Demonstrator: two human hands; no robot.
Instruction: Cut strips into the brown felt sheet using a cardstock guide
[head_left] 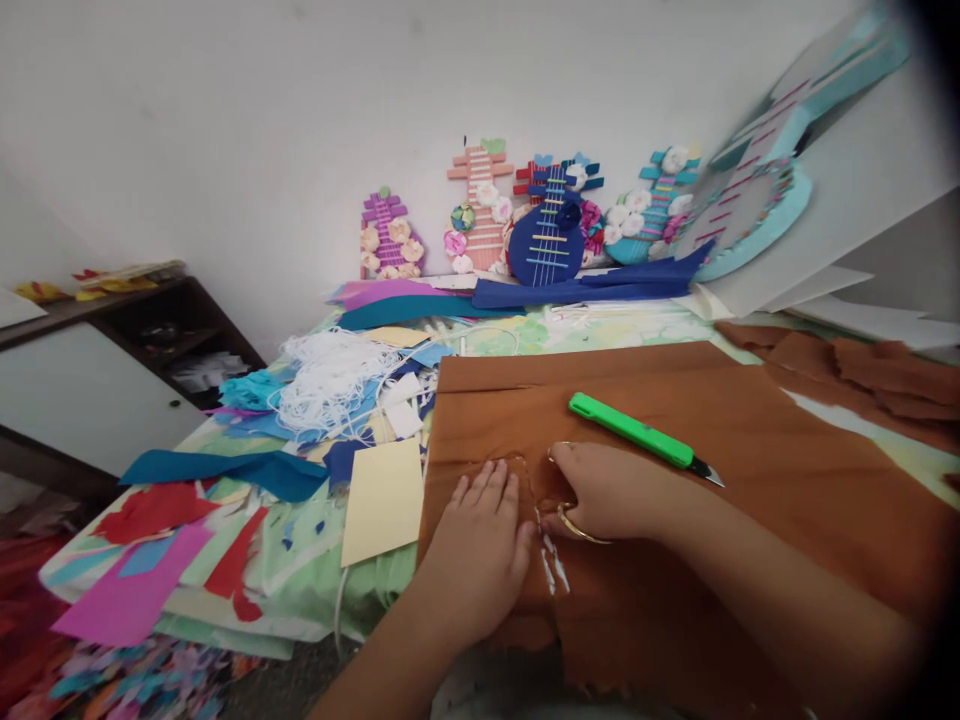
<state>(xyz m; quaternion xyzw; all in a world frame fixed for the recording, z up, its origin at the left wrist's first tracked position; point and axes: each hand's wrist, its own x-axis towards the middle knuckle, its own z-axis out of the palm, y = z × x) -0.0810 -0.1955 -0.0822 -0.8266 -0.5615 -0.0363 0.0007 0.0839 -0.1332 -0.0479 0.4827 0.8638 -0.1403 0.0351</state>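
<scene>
Brown sheet material (645, 400) covers the near right part of the table. My left hand (480, 550) lies flat on it with fingers spread, pressing a smaller brown piece edged with white. Just to its right, my right hand (592, 490) is bent, fingertips down at the white-marked edge; a gold-coloured ring or scissor handle loop (581, 525) shows by its fingers, its kind unclear. White streaks (553, 565) lie on the brown material below the fingers. A green cutter (637, 430) with its blade out rests on the brown sheet beyond my right forearm.
Tangled white string (330, 380), a cream card (384, 500) and coloured scraps lie left. Decorated instrument shapes (546, 240) lean against the wall at the back. Crumpled brown strips (862, 375) lie right. A cabinet (97, 390) stands at the far left.
</scene>
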